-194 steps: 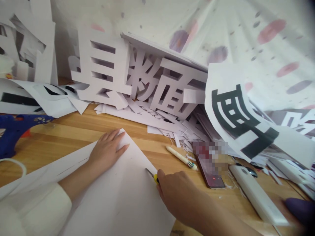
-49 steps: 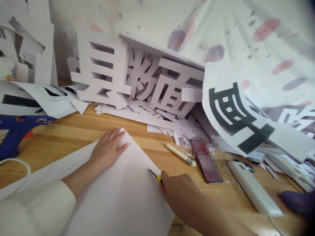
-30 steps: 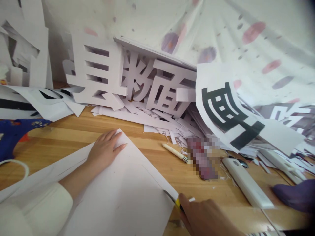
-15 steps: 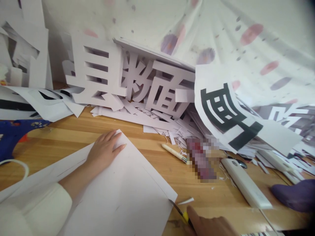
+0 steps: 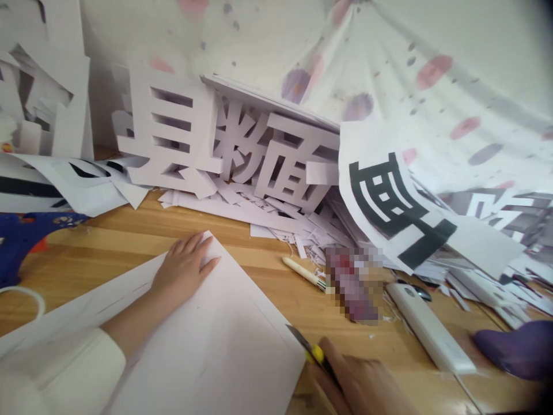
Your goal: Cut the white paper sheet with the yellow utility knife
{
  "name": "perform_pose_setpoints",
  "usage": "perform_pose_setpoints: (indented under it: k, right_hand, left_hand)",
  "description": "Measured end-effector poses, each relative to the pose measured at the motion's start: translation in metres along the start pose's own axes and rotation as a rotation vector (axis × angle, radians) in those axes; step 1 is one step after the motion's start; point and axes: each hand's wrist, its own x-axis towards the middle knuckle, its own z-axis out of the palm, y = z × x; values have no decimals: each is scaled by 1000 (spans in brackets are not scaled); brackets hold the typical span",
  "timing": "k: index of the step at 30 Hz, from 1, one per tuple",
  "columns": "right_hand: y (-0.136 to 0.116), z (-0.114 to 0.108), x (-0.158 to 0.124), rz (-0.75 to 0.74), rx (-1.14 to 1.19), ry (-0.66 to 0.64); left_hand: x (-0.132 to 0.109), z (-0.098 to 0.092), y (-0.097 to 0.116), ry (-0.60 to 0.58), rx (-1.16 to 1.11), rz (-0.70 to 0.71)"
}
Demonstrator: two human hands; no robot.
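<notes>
The right hand [image 5: 363, 386] sits at the bottom edge of the view, its grip closed round a yellow utility knife [image 5: 309, 347]. Half a second ago only the knuckles showed and the blade pointed at the near right corner of the large white paper sheet [image 5: 216, 346]. Now the hand has come a little further up into view, and the blade tip lies on the sheet's right edge, slightly above that corner. A second and a half ago the knife was much higher along the same edge.

The left hand [image 5: 184, 271] has not shifted: its grip is spread, palm down, pinching nothing, pressing flat on the sheet's far corner. The sheet lies where it was on the wooden table [image 5: 108, 230].

The cream pen [image 5: 305, 272] and the long white plastic slab [image 5: 430, 328] keep their places to the right, well apart from the knife. The whole view has tilted slightly downward.
</notes>
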Motion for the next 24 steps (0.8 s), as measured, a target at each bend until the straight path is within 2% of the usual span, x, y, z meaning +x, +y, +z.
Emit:
perform_pose_setpoints:
  k: [3,7,12,19,24]
  right_hand:
    - [-31,-25,39,19,-71,-7]
    - [-52,-35,71,20,-84,-48]
    - [-51,-32,76,18,-98,-83]
    - [-53,-31,77,5,-107,-58]
    - [-61,-36,80,4,-109,-84]
  left_hand:
    - [0,0,-1,-18,-12,-7]
    - [0,0,-2,-11,-15,-9]
    - [1,1,-2,13,-28,11]
    - [0,2,-3,-14,-16,-5]
    - [0,4,-3,31,-13,17]
